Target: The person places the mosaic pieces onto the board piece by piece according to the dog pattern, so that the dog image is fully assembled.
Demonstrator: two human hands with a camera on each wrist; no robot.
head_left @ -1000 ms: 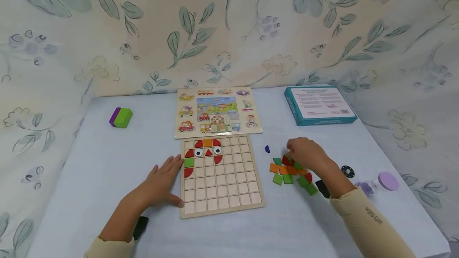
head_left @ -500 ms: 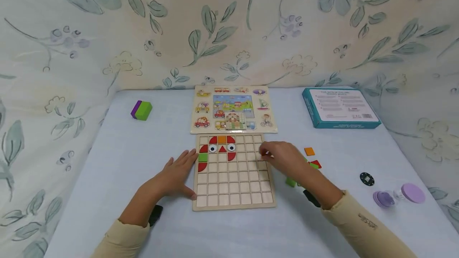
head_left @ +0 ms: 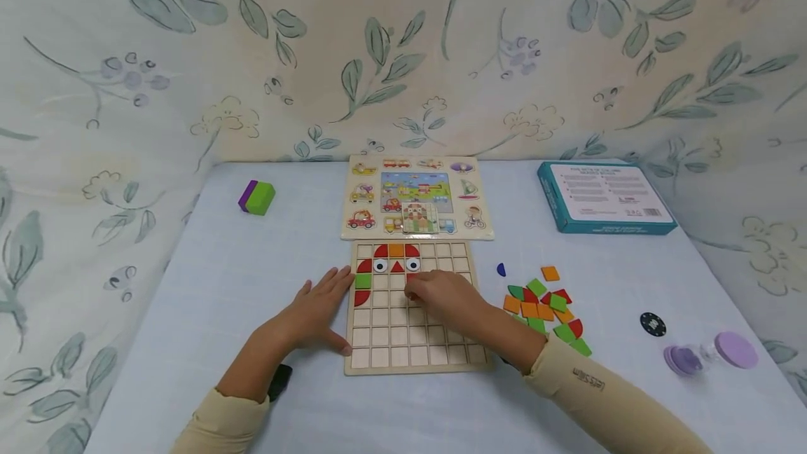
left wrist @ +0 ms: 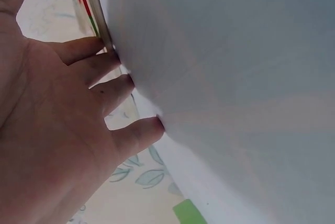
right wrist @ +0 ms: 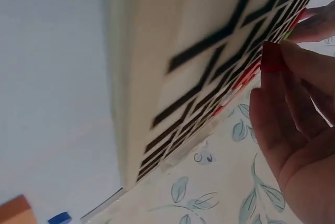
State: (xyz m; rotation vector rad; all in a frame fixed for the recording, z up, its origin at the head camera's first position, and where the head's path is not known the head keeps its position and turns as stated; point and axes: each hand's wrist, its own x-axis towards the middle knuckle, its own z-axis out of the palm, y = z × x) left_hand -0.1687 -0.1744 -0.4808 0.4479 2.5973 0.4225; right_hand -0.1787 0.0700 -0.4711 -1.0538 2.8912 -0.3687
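Observation:
A wooden grid board (head_left: 381, 335) lies at the middle of the table, with red, orange and green tiles and two round eye pieces in its upper left cells. My left hand (head_left: 314, 310) is spread flat, fingertips and thumb against the board's left edge; the left wrist view shows the fingers (left wrist: 133, 137) straight. Over the middle of the board, my right hand (head_left: 457, 303) pinches a small red tile (right wrist: 271, 56) between thumb and fingers, just below the right eye piece (head_left: 412, 265). In the head view that tile is hidden by the hand.
Loose coloured tiles (head_left: 545, 310) lie right of the board, with a blue half-round piece (head_left: 501, 270) nearby. Behind the board is a vehicle puzzle (head_left: 416, 188) bearing a small pattern card (head_left: 420, 218). A teal box (head_left: 608, 198), black chip (head_left: 653, 324), purple-lidded item (head_left: 735, 349) and green-purple block (head_left: 257, 197) stand around.
My right hand has moved left from the loose tiles to over the board, bringing a red tile. The left hand has stayed at the board's edge. The head view has shifted.

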